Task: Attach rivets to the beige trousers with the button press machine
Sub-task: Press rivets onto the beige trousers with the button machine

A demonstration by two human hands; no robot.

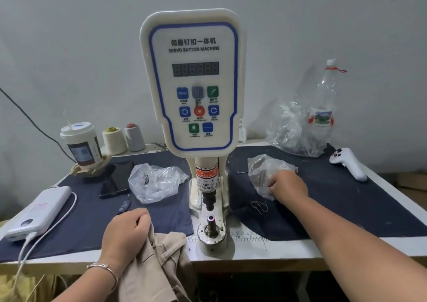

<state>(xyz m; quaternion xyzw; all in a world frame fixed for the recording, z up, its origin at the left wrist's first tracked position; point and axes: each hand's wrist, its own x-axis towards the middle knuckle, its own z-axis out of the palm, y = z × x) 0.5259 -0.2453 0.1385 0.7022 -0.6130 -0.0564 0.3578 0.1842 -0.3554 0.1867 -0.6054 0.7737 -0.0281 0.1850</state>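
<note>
We hold the beige trousers [159, 262] in our left hand [126, 234], whose fingers are curled round a bunched fold of the cloth at the front edge of the table [288, 248], just left of the button press machine [193, 82]. The fabric sits under and inside those curled fingers, with the knuckles on top, and the rest of the garment spills down off the table edge toward us, so its long run goes from the fist near the machine base downward and a little rightward out of view. A seamed, folded part of the trousers lies just beside the machine's lower die [211, 223], close but not on it. Our right hand [288, 187] is stretched out to the right of the machine, resting on a small clear plastic bag [263, 170] of what look like small metal parts; the fingertips are bent into the bag's crumpled film, though we cannot tell whether they pinch a rivet or only the plastic. Another clear bag [157, 182] with small metal pieces lies left of the machine column on the dark blue mat [92, 223]. Further left we see a black phone [117, 179], a white power bank [39, 211] with its cable, and a lidded paper cup [80, 142].
</note>
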